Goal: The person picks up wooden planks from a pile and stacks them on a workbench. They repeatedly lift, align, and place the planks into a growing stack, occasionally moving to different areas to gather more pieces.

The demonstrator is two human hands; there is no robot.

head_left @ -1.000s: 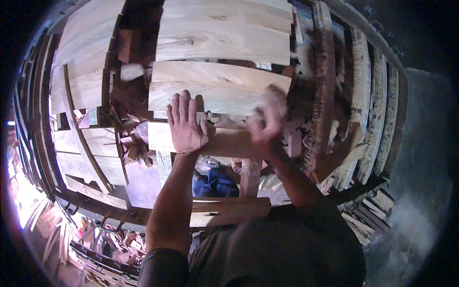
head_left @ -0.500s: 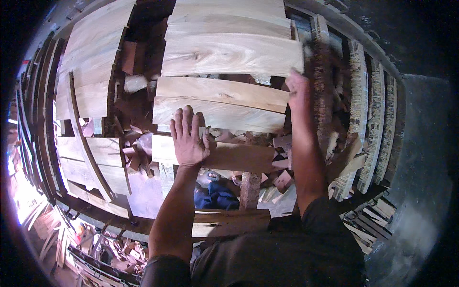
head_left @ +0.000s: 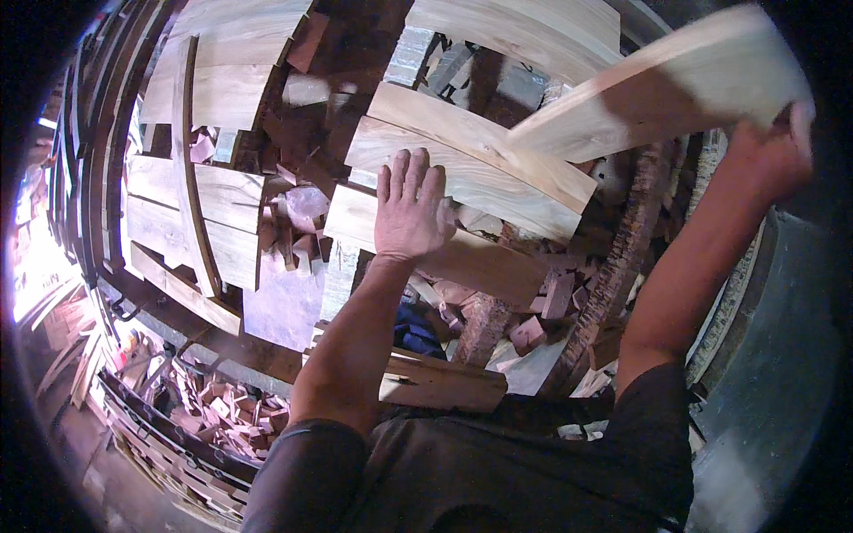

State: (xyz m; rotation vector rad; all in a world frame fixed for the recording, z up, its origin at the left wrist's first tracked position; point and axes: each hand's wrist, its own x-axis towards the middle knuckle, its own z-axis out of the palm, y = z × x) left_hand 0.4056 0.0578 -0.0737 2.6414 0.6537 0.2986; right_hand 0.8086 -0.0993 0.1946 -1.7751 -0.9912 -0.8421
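Observation:
At the upper right, my right hand (head_left: 782,151) grips the end of a wide wooden board (head_left: 666,89). The board is raised and tilted, its other end over the boards in the middle; the hand and that outer end are slightly blurred. My left hand (head_left: 413,209) lies flat with fingers stretched, spanning a lower board (head_left: 489,262) and the edge of a pale grained board (head_left: 462,169). A narrower board (head_left: 480,142) lies against the far side of that pale one. Farther off is another broad board (head_left: 524,35).
The boards rest across rough slatted bars (head_left: 613,266), with wood offcuts (head_left: 529,333) below. More boards (head_left: 204,200) lie on the left under a long thin strip (head_left: 191,169). A bin of wood scraps (head_left: 222,404) stands lower left. Dark blue cloth (head_left: 418,330) shows beneath.
My right hand has lifted a wide board from the far middle and swung it up to the right. My left hand stays flat on the boards. The whole view has turned.

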